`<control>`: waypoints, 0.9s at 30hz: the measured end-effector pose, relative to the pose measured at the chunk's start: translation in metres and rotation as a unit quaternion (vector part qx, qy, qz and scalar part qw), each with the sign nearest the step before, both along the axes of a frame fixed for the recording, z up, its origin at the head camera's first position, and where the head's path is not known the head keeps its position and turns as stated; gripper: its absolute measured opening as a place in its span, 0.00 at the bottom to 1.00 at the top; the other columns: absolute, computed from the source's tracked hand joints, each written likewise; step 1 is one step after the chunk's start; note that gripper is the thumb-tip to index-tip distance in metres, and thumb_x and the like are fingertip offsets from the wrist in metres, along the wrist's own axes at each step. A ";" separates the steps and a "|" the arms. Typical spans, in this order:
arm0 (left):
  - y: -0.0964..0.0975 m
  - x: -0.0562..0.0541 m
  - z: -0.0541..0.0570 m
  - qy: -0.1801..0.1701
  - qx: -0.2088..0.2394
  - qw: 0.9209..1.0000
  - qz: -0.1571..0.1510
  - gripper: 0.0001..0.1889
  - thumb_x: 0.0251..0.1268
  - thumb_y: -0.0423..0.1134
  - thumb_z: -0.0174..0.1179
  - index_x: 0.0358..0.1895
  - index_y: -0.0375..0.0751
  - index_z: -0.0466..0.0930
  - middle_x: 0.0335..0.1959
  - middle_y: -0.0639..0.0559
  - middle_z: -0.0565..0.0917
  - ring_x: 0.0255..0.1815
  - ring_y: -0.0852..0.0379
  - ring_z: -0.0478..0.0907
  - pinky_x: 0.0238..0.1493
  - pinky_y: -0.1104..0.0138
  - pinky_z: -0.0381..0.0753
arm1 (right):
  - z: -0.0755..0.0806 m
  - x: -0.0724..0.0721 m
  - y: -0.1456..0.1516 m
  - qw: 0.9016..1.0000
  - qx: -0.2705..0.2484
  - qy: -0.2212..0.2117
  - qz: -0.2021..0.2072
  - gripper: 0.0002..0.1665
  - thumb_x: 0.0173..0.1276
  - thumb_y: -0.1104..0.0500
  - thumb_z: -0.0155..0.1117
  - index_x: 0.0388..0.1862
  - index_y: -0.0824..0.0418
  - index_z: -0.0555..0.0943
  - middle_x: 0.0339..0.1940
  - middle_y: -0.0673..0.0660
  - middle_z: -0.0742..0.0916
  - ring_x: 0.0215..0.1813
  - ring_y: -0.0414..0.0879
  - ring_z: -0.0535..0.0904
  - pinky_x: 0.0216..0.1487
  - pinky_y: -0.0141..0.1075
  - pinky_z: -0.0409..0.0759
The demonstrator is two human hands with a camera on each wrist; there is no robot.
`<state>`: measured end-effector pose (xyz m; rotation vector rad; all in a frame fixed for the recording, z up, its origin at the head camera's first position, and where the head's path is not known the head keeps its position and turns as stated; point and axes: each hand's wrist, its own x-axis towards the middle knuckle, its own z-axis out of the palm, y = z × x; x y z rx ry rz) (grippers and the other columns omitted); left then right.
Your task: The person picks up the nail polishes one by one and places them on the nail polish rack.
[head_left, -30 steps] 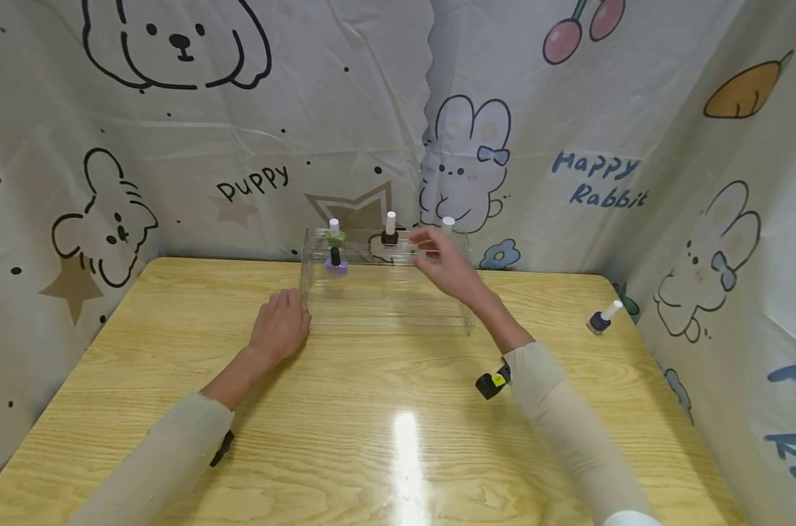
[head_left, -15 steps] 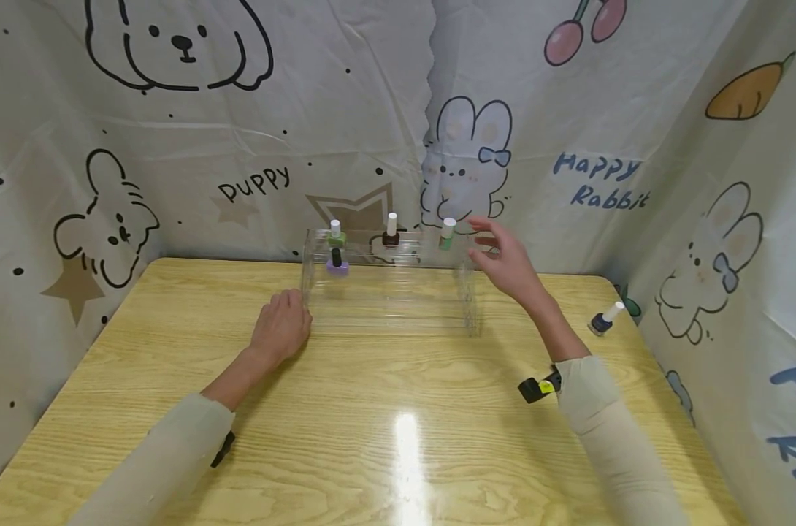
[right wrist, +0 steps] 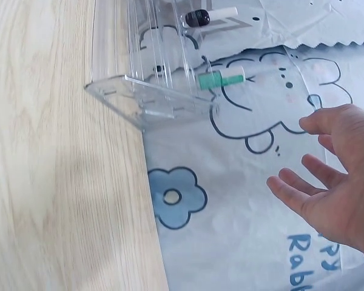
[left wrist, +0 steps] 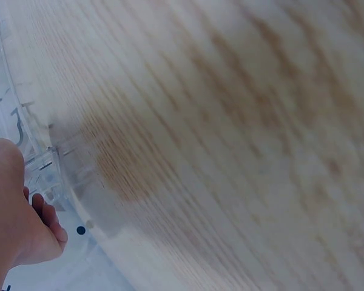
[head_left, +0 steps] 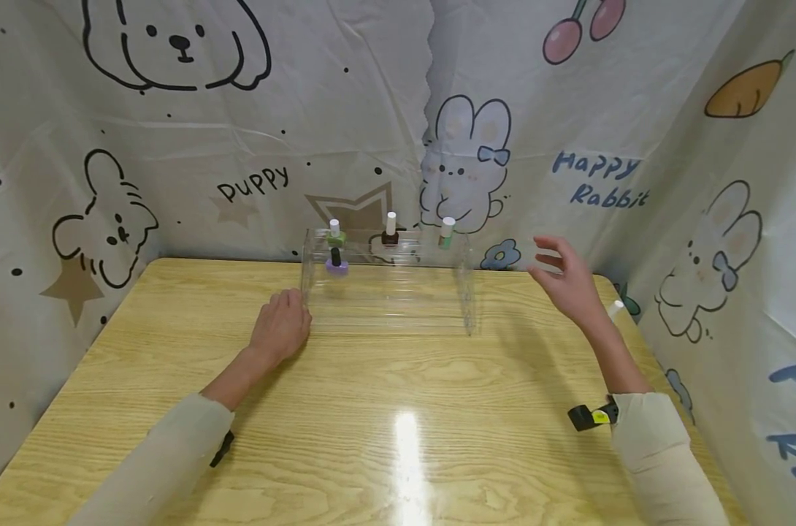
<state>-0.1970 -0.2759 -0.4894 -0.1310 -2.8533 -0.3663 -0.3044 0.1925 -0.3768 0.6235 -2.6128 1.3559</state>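
Note:
My left hand (head_left: 281, 325) grips the left front edge of a clear stepped display rack (head_left: 388, 296), its fingers curled at the side panel. Four becomes several nail polish bottles on the rack: a light green bottle (head_left: 335, 238), a dark brown bottle (head_left: 390, 237) and a mint green bottle (head_left: 446, 239) stand along the top step. A purple bottle (head_left: 337, 267) with a black cap sits one step lower at left. Right of the rack, my right hand (head_left: 569, 281) hovers with relaxed, spread fingers and holds nothing. In the right wrist view the rack's end panel (right wrist: 148, 103) shows apart from the fingers.
Another polish bottle (head_left: 615, 307) stands at the table's right edge, mostly hidden behind my right forearm; its white cap shows. A printed cloth (head_left: 345, 131) hangs behind the wooden table (head_left: 319, 424) and along its sides.
My right hand has moved from the mint green bottle rightward, away from the rack, toward the bottle at the table's right edge. My left hand stays at the rack.

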 end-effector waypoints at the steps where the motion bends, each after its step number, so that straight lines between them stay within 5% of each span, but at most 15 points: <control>1: 0.000 0.000 0.000 -0.001 0.001 1.000 0.001 0.09 0.74 0.36 0.43 0.34 0.33 0.62 0.28 0.42 0.66 0.28 0.43 0.66 0.29 0.52 0.69 | 0.000 0.001 0.004 1.000 0.003 0.001 -0.008 0.30 0.74 0.63 0.61 0.72 0.64 0.66 0.71 0.63 0.71 0.67 0.61 0.71 0.61 0.56 0.72; 13: 0.003 -0.001 0.003 0.013 -0.003 1.000 -0.001 0.09 0.74 0.35 0.45 0.34 0.33 0.62 0.27 0.42 0.66 0.28 0.42 0.67 0.29 0.51 0.70 | 0.007 0.015 0.046 0.995 0.001 0.021 -0.096 0.30 0.74 0.63 0.60 0.71 0.67 0.66 0.67 0.67 0.72 0.64 0.63 0.70 0.63 0.51 0.71; 21: 0.003 0.000 0.003 0.017 -0.003 1.000 -0.003 0.09 0.73 0.34 0.46 0.33 0.32 0.63 0.27 0.41 0.67 0.28 0.41 0.69 0.29 0.49 0.71 | -0.005 0.020 0.073 0.979 -0.011 -0.007 -0.202 0.30 0.75 0.58 0.58 0.71 0.66 0.65 0.67 0.67 0.72 0.65 0.63 0.70 0.65 0.48 0.69; 27: 0.003 0.002 0.002 0.018 0.006 1.000 0.003 0.09 0.72 0.33 0.48 0.33 0.32 0.63 0.28 0.40 0.68 0.29 0.40 0.70 0.30 0.48 0.72 | -0.017 0.023 0.088 0.973 -0.011 -0.020 -0.229 0.30 0.74 0.58 0.58 0.71 0.69 0.65 0.66 0.68 0.72 0.65 0.63 0.70 0.66 0.47 0.69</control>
